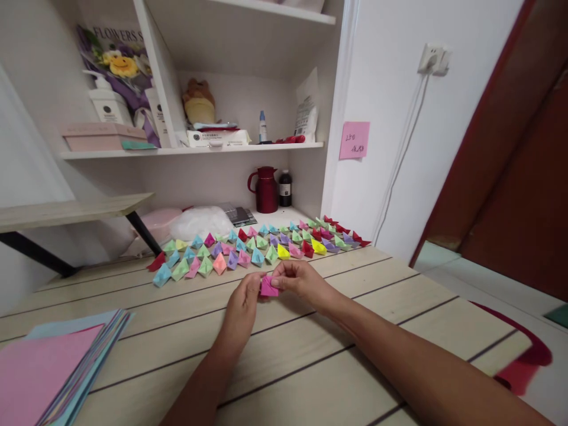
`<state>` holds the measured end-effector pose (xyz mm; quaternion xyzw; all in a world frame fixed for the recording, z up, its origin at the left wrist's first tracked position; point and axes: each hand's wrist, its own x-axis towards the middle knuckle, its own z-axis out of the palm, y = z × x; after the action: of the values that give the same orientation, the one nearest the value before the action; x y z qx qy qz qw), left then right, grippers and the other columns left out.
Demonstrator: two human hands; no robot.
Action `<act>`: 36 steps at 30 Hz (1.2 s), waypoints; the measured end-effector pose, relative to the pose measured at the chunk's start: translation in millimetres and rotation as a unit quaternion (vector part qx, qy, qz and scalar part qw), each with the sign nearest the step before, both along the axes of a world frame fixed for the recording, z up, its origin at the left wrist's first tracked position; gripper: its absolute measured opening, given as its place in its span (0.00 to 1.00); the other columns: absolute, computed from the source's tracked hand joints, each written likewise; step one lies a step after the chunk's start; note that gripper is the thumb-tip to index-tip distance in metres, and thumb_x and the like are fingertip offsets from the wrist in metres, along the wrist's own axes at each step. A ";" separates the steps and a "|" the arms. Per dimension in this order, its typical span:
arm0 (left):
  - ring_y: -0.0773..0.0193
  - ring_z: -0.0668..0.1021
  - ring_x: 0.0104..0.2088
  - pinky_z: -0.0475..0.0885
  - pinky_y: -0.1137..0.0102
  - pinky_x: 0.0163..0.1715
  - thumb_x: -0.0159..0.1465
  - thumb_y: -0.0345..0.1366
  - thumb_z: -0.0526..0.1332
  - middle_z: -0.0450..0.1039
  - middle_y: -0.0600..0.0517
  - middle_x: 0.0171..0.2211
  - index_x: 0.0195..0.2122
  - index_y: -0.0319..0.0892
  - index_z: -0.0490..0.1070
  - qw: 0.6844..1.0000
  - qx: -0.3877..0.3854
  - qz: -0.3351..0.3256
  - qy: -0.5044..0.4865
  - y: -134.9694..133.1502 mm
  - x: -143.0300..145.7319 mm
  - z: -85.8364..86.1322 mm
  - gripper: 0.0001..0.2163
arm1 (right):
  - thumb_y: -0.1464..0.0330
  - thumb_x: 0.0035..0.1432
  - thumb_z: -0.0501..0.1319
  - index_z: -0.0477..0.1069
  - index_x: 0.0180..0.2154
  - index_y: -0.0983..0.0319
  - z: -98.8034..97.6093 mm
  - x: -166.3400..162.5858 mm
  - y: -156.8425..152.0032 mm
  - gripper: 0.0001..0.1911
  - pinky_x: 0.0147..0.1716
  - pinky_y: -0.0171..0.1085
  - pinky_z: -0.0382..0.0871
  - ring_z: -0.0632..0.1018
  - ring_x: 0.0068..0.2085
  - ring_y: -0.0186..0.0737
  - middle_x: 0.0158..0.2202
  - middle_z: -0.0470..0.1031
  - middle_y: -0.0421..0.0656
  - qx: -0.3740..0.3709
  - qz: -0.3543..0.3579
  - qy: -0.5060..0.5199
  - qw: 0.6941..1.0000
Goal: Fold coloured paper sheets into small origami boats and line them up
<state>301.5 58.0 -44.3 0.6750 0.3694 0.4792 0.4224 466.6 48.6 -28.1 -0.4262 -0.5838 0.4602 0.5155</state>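
A: Near left?
B: Coloured paper stack (48, 378). Farther off, rows of folded paper boats (219, 264).
A: Centre?
B: With left hand (243, 299), narrowly pinching left edge of small magenta folded paper (268, 289); with right hand (306, 284), pinching its right side. Just nearer than boats.
A: Step?
B: Mid-fold, probably. Seems to call for lining up edges, then pressing a crease.
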 end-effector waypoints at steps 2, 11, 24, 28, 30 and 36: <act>0.63 0.77 0.31 0.72 0.68 0.35 0.60 0.48 0.59 0.76 0.50 0.31 0.42 0.41 0.72 0.999 -0.033 -0.003 -0.023 1.9 1.6 -1.3 0.17 | 0.57 0.42 0.72 0.70 0.26 0.64 -2.1 -1.2 2.1 0.19 0.29 0.34 0.65 0.70 0.25 0.32 0.22 0.70 0.37 0.003 0.001 0.036 0.999; 0.69 0.72 0.20 0.68 0.74 0.23 0.55 0.42 0.62 0.71 0.55 0.20 0.30 0.39 0.74 0.998 -0.059 0.033 -0.016 1.4 4.0 -2.4 0.11 | 0.59 0.51 0.67 0.72 0.30 0.63 -8.4 -0.2 4.5 0.14 0.32 0.36 0.67 0.72 0.30 0.35 0.27 0.73 0.40 0.093 -0.023 -0.035 0.995; 0.66 0.73 0.20 0.67 0.73 0.24 0.59 0.42 0.60 0.72 0.56 0.20 0.28 0.44 0.74 0.988 0.065 0.102 0.101 -2.0 1.4 -1.9 0.08 | 0.69 0.54 0.64 0.76 0.36 0.60 -6.1 1.9 1.6 0.05 0.37 0.37 0.68 0.75 0.35 0.38 0.34 0.76 0.43 0.221 -0.102 -0.200 0.949; 0.65 0.74 0.21 0.67 0.73 0.24 0.60 0.42 0.59 0.73 0.56 0.20 0.28 0.46 0.73 0.983 0.095 0.104 0.119 -1.4 1.2 -2.5 0.08 | 0.72 0.53 0.63 0.75 0.31 0.60 -5.1 -0.4 -0.3 0.02 0.36 0.36 0.66 0.74 0.35 0.38 0.31 0.75 0.41 0.226 -0.105 -0.218 0.944; 0.64 0.75 0.22 0.68 0.72 0.25 0.60 0.42 0.59 0.74 0.55 0.21 0.29 0.46 0.73 0.981 0.108 0.100 0.125 0.3 1.3 -4.0 0.08 | 0.72 0.53 0.64 0.75 0.30 0.61 -4.6 -0.6 -0.9 0.02 0.35 0.36 0.65 0.74 0.34 0.38 0.30 0.74 0.41 0.221 -0.106 -0.227 0.943; 0.60 0.77 0.35 0.72 0.64 0.39 0.58 0.35 0.60 0.75 0.48 0.38 0.38 0.45 0.74 0.958 0.209 0.147 0.132 7.4 -0.5 -5.8 0.08 | 0.72 0.54 0.65 0.76 0.29 0.61 -5.2 3.9 0.3 0.02 0.36 0.36 0.64 0.74 0.34 0.39 0.30 0.77 0.42 0.212 -0.115 -0.267 0.933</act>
<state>301.0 65.3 -50.1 0.7432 0.4088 0.5095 0.1445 470.5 48.9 -33.3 -0.4782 -0.7309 0.1328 0.4685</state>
